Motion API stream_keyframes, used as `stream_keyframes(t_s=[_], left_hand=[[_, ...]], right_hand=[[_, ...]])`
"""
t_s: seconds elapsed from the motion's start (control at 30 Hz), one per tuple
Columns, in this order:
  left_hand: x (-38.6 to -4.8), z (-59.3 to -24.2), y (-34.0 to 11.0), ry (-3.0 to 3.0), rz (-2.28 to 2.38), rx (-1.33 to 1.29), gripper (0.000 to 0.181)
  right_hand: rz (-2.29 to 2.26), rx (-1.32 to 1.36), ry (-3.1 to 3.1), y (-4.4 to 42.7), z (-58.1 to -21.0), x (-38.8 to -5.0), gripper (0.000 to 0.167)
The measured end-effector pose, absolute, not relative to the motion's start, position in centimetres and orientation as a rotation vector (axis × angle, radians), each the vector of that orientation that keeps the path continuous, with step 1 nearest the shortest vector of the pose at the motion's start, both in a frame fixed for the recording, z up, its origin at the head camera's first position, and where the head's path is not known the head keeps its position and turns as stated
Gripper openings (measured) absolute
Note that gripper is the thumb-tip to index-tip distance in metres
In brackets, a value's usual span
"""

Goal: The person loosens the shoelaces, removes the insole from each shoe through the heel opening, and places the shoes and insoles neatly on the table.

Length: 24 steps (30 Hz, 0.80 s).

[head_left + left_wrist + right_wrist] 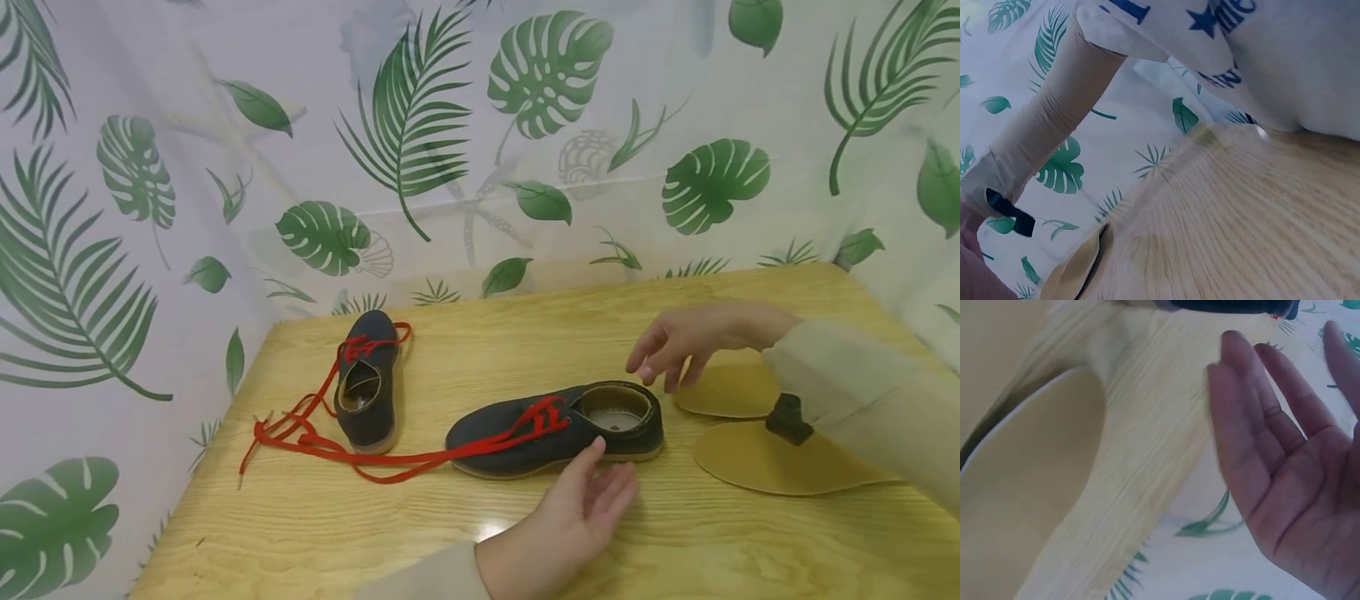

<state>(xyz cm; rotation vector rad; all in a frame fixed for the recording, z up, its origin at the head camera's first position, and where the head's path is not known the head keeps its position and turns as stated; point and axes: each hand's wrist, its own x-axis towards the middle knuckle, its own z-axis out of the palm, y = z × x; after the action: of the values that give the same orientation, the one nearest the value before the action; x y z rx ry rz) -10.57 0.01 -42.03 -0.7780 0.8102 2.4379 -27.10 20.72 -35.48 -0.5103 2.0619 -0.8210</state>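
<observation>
A dark shoe with red laces (pixel 487 433) lies lengthwise on the table, its toe to the left and its opening facing up. Close to the near side of its heel is my left hand (pixel 562 521), thumb raised and fingers loosely bent, holding nothing; whether the thumb touches the shoe I cannot tell. Beyond the heel hovers my right hand (pixel 686 337), relaxed and without a hold on anything. In the right wrist view that hand (pixel 1291 481) shows its palm and extended fingers. A second dark shoe (pixel 378 425) rests at the left, toe pointing away.
Two tan insoles (pixel 727 396) lie at the right, partly under the right sleeve (pixel 847 375) and its black strap. Loose red laces (pixel 300 442) trail over the wooden table (pixel 420 533) between the shoes. A leaf-patterned cloth (pixel 450 150) hangs behind.
</observation>
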Motion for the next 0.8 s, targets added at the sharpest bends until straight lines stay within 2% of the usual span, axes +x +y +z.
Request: stream_keyframes(t_s=[0.27, 0.43, 0.63, 0.8], left_hand=[[-11.3, -42.1, 1.5, 0.698, 2.539, -0.86, 0.062], [-12.1, -41.6, 2.2, 0.672, 2.546, -0.903, 0.059], [-12.1, -41.3, 2.2, 0.705, 2.512, -0.952, 0.064], [-11.8, -41.7, 1.8, 0.771, 2.492, -0.997, 0.058]], right_hand=[[-0.839, -0.534, 1.93, 18.2, -36.6, -28.2, 0.047], [-0.857, -0.518, 1.907, 17.9, -37.0, -28.3, 0.042], [-0.887, -0.492, 1.88, 17.6, -37.6, -27.3, 0.042], [-0.952, -0.428, 1.868, 17.3, -37.8, -26.1, 0.04]])
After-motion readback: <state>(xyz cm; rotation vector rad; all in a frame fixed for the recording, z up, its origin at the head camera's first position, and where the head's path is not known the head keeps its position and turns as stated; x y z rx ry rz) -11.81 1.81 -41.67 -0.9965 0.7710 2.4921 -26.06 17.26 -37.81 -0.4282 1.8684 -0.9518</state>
